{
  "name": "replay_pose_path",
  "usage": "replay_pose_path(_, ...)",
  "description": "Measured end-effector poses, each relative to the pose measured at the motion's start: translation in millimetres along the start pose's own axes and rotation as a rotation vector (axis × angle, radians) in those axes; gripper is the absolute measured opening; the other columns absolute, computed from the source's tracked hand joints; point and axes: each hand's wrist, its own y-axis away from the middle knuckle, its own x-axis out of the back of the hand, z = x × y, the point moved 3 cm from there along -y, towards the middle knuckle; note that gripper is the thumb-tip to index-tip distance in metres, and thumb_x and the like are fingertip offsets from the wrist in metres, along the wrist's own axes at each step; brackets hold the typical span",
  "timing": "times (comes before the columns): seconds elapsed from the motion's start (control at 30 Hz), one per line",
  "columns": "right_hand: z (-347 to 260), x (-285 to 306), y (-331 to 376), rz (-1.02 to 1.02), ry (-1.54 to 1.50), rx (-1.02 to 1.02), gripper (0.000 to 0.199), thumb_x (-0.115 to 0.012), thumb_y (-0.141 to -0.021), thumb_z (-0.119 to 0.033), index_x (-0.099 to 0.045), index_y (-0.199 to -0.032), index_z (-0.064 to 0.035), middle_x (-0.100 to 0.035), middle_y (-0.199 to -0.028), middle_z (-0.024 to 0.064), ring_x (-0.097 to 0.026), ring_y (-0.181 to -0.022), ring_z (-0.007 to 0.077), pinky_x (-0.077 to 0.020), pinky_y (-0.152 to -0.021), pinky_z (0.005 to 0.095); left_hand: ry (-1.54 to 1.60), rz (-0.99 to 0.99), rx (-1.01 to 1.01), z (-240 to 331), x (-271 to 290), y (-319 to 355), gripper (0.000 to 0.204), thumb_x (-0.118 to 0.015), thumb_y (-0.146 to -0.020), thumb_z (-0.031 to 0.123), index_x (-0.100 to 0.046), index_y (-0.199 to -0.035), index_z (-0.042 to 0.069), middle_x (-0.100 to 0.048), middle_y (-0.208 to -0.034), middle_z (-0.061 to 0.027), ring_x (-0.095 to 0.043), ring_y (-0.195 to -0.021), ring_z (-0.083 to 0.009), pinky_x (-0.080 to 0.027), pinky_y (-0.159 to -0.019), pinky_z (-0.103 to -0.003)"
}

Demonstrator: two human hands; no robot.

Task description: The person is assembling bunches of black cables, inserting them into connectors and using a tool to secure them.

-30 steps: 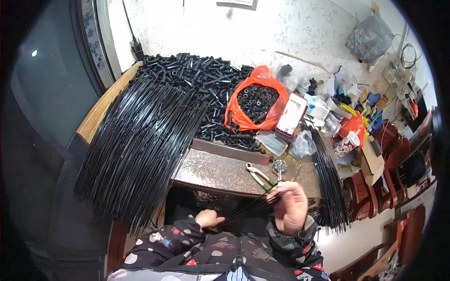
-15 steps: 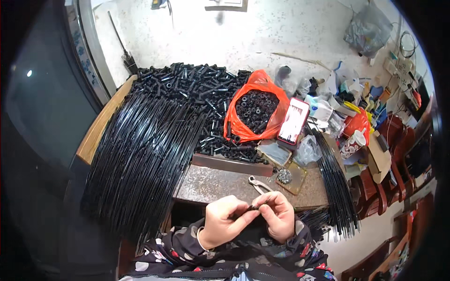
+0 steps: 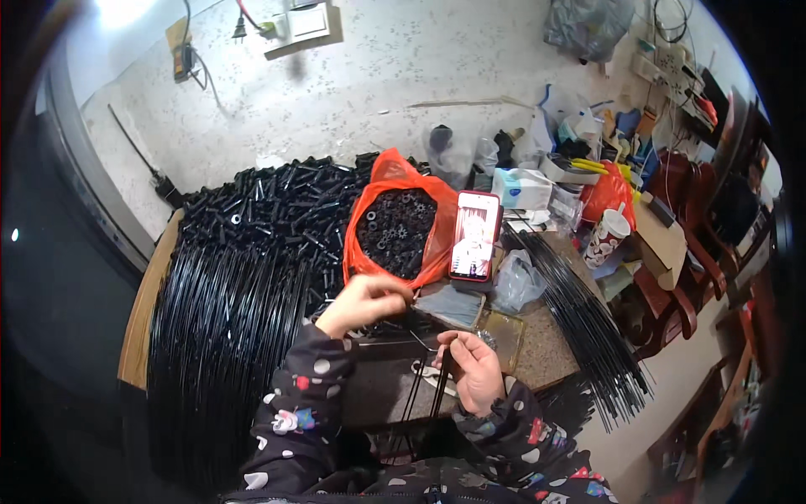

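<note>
My left hand is at the near edge of an orange-red plastic bag, its fingers curled together; anything between them is hidden. The bag holds many small black gear-like and ring-shaped parts. To the right and nearer, my right hand is closed on several thin black rods that hang down from its fingers. Metal pliers lie on the table behind the rods, partly covered. A shallow box with a clear plastic sheet sits between my hands and the phone.
Long black rods cover the table's left, with a heap of short black tubular parts behind. More rods lie at right. Beyond are a clear bag, a patterned cup, an open cardboard box and wooden chairs.
My hands, together at the front before, are now apart. The left has moved up to the orange-red bag; the right now shows hanging rods. The view has tilted up toward the wall.
</note>
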Motion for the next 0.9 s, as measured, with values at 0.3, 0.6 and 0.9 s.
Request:
replay_pose_path(0.3,-2.9,-16.4,20.3,0.083,0.287,0.157,0.038,-0.049,-0.089,-0.015,-0.042,-0.121,0.0034,-0.051,-0.102,0.0036,-0.049,-0.092,0.0097,-0.0385,-0.082,0.0228,-0.123,0.274,-0.239,43.6,-83.0,55.8,0.010,-0.064,-0.072,0.006,-0.058,-0.068,-0.001,-0.051,-0.057,-0.0077,-0.049,-0.050,-0.0172,-0.036,-0.047,-0.027)
replay_pose_path(0.6,-2.1,-53.8,52.6,-0.062,0.436,0.066,0.038,-0.053,-0.087,-0.015,-0.045,-0.119,0.0043,-0.055,-0.105,0.0069,-0.051,-0.095,0.0126,-0.0380,-0.086,0.0251,-0.424,0.619,-0.259,75.7,-99.1,112.9,0.008,-0.065,-0.068,0.002,-0.058,-0.069,-0.001,-0.049,-0.056,-0.0083,-0.048,-0.045,-0.0202,-0.037,-0.042,-0.028)
replay_pose_path(0.9,-1.0,-71.4,71.1,-0.236,0.382,0.079,0.028,-0.045,-0.091,-0.020,-0.054,-0.105,0.0018,-0.054,-0.095,0.0054,-0.048,-0.087,0.0110,-0.0377,-0.078,0.0233,-0.395,0.651,-0.252,93.5,-106.9,144.5,0.014,-0.068,-0.067,0.001,-0.054,-0.065,0.000,-0.050,-0.057,-0.0096,-0.048,-0.047,-0.0207,-0.037,-0.044,-0.028)
